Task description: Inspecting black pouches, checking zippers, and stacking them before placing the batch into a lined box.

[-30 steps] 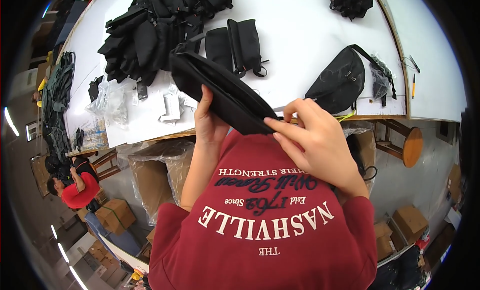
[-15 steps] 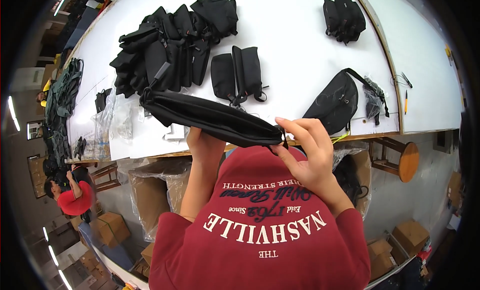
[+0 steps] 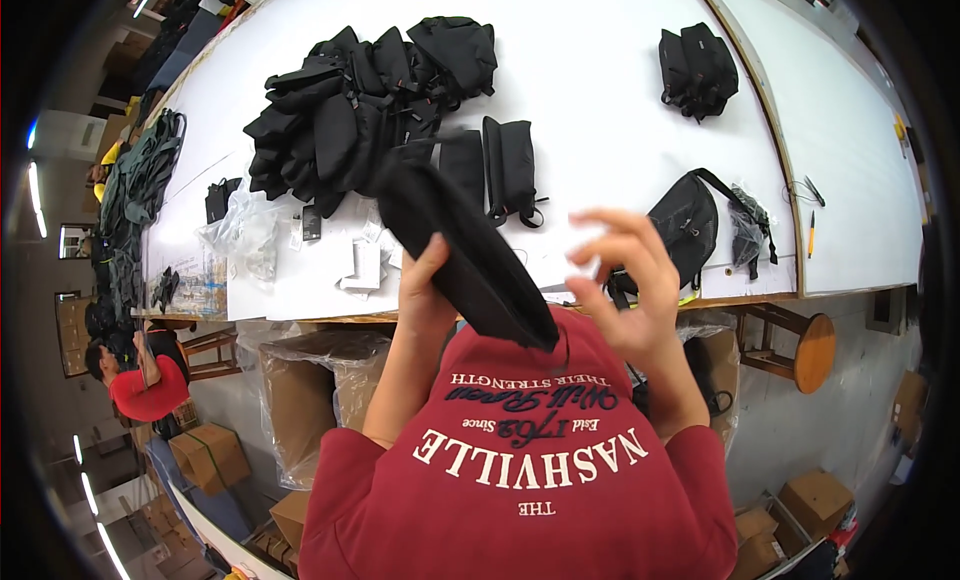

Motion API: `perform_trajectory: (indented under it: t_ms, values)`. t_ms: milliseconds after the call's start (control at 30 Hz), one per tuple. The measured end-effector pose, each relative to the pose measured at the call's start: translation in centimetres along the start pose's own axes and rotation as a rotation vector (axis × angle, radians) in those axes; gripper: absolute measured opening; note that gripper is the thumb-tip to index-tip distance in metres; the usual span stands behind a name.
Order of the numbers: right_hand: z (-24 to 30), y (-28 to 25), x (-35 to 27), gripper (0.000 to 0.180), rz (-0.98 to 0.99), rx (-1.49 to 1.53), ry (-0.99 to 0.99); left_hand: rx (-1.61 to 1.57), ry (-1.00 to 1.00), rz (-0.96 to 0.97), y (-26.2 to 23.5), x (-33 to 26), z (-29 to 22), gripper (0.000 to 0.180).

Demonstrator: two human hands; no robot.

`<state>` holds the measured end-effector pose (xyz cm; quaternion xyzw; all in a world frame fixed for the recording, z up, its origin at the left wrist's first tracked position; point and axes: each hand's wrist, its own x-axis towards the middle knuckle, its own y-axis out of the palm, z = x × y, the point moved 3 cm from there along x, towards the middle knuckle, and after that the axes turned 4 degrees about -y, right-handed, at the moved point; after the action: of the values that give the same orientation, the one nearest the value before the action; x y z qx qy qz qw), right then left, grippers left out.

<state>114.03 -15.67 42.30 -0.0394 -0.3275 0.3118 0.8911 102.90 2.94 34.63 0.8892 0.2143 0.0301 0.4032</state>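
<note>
A long black zippered pouch (image 3: 465, 260) is held up over the front edge of the table, tilted so its far end points up to the left. My left hand (image 3: 428, 285) grips its side, thumb on the near face and the other fingers hidden behind it. To the right of the pouch, my right hand (image 3: 630, 280) is raised with its fingers apart and curved, holding nothing. Beyond the pouch, a heap of similar black pouches (image 3: 335, 130) lies on the white table (image 3: 590, 110), with a separate black pouch (image 3: 512, 165) beside it.
A black waist bag (image 3: 682, 225) and a small plastic-wrapped bundle (image 3: 748, 238) lie at the right. Farther back stands a black pouch group (image 3: 698, 72). Clear plastic bags (image 3: 245, 238) and white cards (image 3: 362, 265) lie left. A wooden stool (image 3: 812, 352) stands below the table's right side.
My right hand has let go of the pouch's right end and moved away from it. The pouch has swung from nearly level to a steep slant in my left hand.
</note>
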Motion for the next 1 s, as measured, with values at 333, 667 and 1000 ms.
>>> perform_trajectory:
  t_ms: [333, 667, 1000]
  values:
    - [-1.9, 0.9, 5.3, 0.014, 0.034, -0.158, -0.111, 0.267, -0.222, -0.084, 3.4, 0.4, 0.4, 0.041]
    - [-2.0, -0.2, 4.9, 0.013, -0.085, -0.35, -0.347, 0.278, -0.358, -0.129, 3.1, 0.2, 0.9, 0.038]
    - [0.3, 1.4, 1.3, 0.019, 0.199, -0.142, -0.278, 0.005, -0.323, -0.149, 2.6, 1.1, 1.0, 0.028]
